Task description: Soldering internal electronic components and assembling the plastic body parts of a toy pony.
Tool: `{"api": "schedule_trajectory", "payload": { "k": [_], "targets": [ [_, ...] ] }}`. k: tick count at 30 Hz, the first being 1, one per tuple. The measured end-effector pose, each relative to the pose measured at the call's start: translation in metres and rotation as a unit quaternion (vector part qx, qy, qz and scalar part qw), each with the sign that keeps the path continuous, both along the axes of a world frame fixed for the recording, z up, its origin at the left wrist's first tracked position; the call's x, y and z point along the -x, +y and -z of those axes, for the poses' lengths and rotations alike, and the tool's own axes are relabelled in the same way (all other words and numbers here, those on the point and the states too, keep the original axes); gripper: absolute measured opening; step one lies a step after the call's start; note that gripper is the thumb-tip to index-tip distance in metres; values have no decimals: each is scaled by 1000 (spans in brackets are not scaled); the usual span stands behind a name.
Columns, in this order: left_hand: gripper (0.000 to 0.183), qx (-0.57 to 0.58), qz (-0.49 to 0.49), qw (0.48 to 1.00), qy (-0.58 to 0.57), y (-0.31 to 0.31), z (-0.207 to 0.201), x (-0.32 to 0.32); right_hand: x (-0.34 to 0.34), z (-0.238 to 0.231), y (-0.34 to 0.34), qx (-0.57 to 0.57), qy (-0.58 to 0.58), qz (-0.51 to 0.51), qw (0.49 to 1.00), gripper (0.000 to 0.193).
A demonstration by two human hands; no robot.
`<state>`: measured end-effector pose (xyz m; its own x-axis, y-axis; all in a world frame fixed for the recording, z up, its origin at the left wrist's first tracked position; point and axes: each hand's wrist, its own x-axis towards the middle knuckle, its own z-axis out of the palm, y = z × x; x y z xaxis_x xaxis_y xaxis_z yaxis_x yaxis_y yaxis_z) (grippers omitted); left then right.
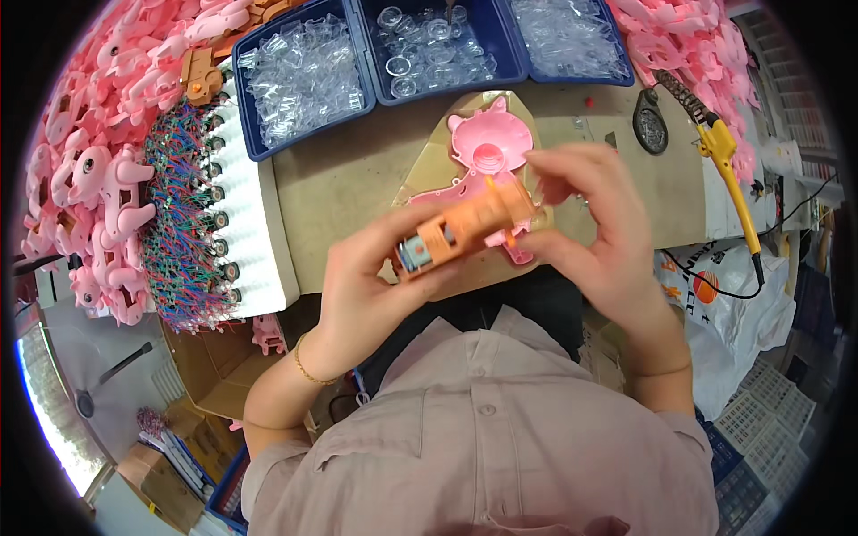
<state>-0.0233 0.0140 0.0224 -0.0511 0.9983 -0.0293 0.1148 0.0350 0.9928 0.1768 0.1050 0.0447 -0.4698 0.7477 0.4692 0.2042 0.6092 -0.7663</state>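
Observation:
My left hand point(357, 272) is closed round an orange plastic housing point(480, 214), tilted with its right end higher. A square opening shows in its side, and something bluish-grey with a reddish spot sits in its left end. Beside the housing's right end, my right hand point(612, 237) has thumb and fingers apart, curved about that end; whether a fingertip touches it I cannot tell. Under the housing lies a pink hollow animal-shaped shell half point(500, 134), its head with ears pointing away from me and its lower part partly hidden by housing and hands.
Blue bins point(365, 67) of clear plastic parts line the back. At left are bundled coloured wires point(183, 205) with small round parts on white foam point(268, 241), and piled pink toy bodies point(116, 188). A yellow-handled soldering iron point(735, 174) and its corded cable are at right.

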Motion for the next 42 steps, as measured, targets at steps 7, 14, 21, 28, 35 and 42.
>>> {"api": "schedule_trajectory", "payload": {
  "k": [7,14,21,28,35,42],
  "targets": [
    [47,-156,144,968,136,-8,1,16,-15,-12,4,-24,-152,-240,958,42],
    [52,-171,34,973,151,-20,5,-11,-18,-8,16,-36,-162,-222,961,39],
    [51,-176,-172,906,343,0,41,-41,-11,49,33,63,-240,-100,964,41],
    [28,-102,-166,905,377,-55,4,63,-24,54,27,112,-130,-3,985,36],
    [14,40,-350,696,625,-104,-21,198,-21,33,16,119,-110,12,987,20],
    [9,105,-298,907,278,-105,-41,177,6,10,3,37,-105,-73,991,17]
  ]
}}
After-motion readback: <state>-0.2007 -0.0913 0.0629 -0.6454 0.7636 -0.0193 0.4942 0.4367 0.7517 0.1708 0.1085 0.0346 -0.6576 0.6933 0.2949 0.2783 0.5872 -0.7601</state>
